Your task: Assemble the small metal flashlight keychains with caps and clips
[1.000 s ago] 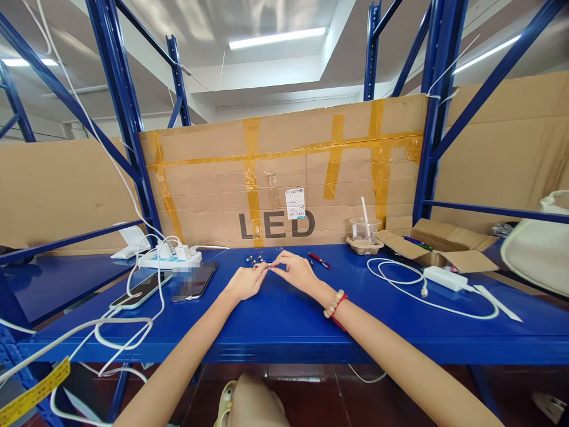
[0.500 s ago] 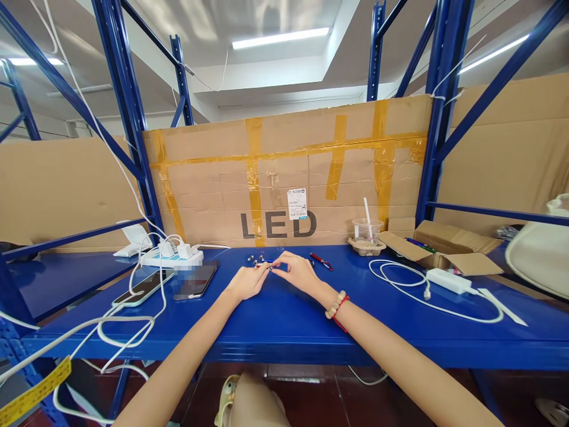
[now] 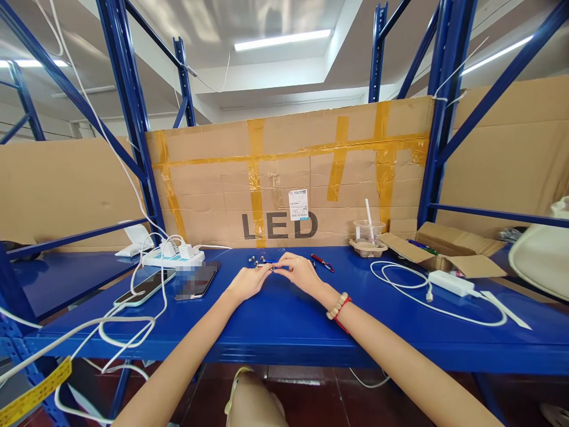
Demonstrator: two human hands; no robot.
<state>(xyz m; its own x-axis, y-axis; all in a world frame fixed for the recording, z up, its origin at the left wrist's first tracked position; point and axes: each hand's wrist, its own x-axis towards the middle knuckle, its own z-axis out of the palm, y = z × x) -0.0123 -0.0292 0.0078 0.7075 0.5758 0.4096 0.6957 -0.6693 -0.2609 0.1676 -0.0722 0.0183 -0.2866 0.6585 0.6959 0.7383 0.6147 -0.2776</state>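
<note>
Left hand point(image 3: 245, 283) and right hand point(image 3: 299, 273) meet, fingertips closed on a small shiny piece point(image 3: 272, 269) over the blue counter point(image 3: 284, 317); fine fingertip work seems underway, the next move likely needing a steady pinch.

Blue shelf top point(image 3: 284, 326) across mid-frame, brown cardboard point(image 3: 200, 196) behind with amber tape stripes point(image 3: 255, 178) and black letters point(image 3: 279, 232), my beige bead bracelet point(image 3: 338, 306) and red cord point(image 3: 339, 322) right of centre, silvery bits point(image 3: 252, 259) mid-frame, white cable point(image 3: 128, 320) and dark-marked yellow tag point(image 3: 35, 394) lower left.
</note>
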